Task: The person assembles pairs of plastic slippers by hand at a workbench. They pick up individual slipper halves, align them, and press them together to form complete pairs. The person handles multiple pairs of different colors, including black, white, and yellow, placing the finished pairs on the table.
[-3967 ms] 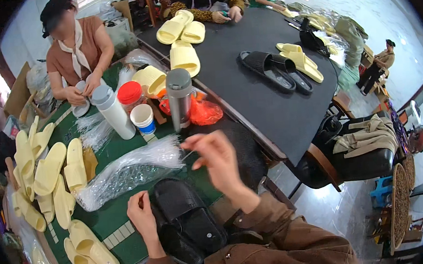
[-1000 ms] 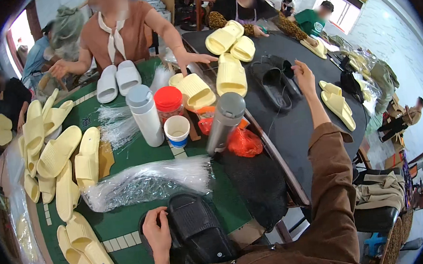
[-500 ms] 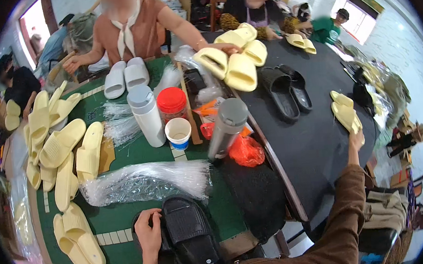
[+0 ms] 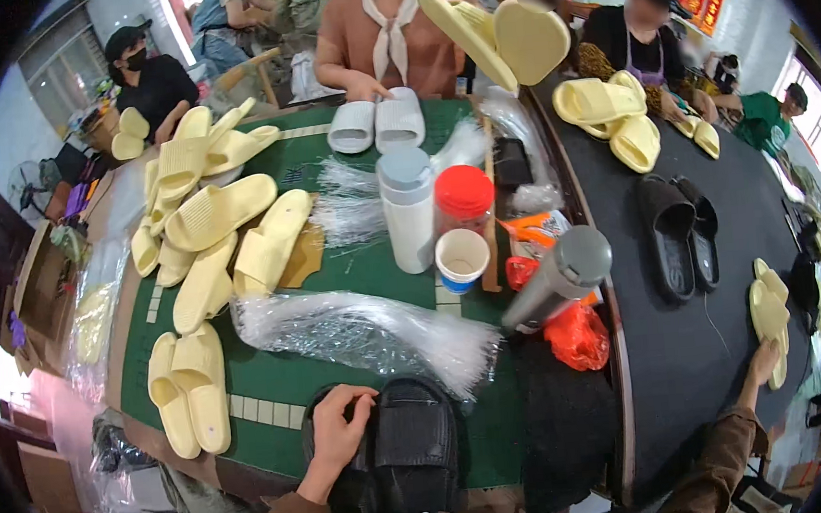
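My left hand (image 4: 336, 438) rests over the left one of two black slippers (image 4: 414, 449) at the near edge of the green mat, thumb and forefinger apart. Part of that slipper is hidden beneath the hand. Far to the right, my right hand (image 4: 762, 362) has its fingers closed on the near end of a pair of pale yellow slippers (image 4: 770, 310) on the black tabletop. Another pair of yellow slippers (image 4: 188, 392) lies on the mat to the left. Beyond it is a heap of yellow slippers (image 4: 219, 212).
Bundled clear plastic strands (image 4: 369, 337) lie ahead of my left hand. Behind stand a white bottle (image 4: 409, 213), red-lidded jar (image 4: 464, 199), paper cup (image 4: 462, 257) and tilted grey tumbler (image 4: 561, 274). Black slippers (image 4: 674, 236) sit on the black table (image 4: 670, 371). Co-workers sit opposite.
The view has swung left. The co-worker opposite has a hand at the grey slippers; one yellow pair is raised in front of them, another rests on the black table. My hands keep their places.
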A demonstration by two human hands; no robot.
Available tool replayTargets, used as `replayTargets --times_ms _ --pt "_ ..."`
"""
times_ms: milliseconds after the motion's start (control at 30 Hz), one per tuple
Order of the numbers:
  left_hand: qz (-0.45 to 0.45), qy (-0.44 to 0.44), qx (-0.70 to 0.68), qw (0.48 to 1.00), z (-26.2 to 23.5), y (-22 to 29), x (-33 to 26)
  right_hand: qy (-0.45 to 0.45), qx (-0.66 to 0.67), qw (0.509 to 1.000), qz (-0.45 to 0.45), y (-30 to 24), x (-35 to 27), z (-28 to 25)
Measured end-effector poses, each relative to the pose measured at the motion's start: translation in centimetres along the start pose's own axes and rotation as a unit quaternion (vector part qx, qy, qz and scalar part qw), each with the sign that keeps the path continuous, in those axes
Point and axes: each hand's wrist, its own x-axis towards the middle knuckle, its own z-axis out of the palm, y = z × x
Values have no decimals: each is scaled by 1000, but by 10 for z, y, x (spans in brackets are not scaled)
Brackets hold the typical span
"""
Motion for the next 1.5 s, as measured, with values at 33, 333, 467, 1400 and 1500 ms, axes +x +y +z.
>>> replayTargets --times_ms 33,333,467,1400,1500 --pt "-10 17 29 999 -9 10 -9 -60 20 997 34 -45 -25 11" --pt "20 32 5 999 -1 0 -4 -33 -134 986 -89 -46 -39 -33" --pt "32 36 16 999 -1 3 -2 -40 -32 990 -134 -36 -53 -43" --pt "49 10 11 999 -6 -6 -3 -359 284 879 -133 -164 -242 -244" --pt "34 -1 1 999 -7 -1 -4 -318 394 850 -143 -140 -211 -225"
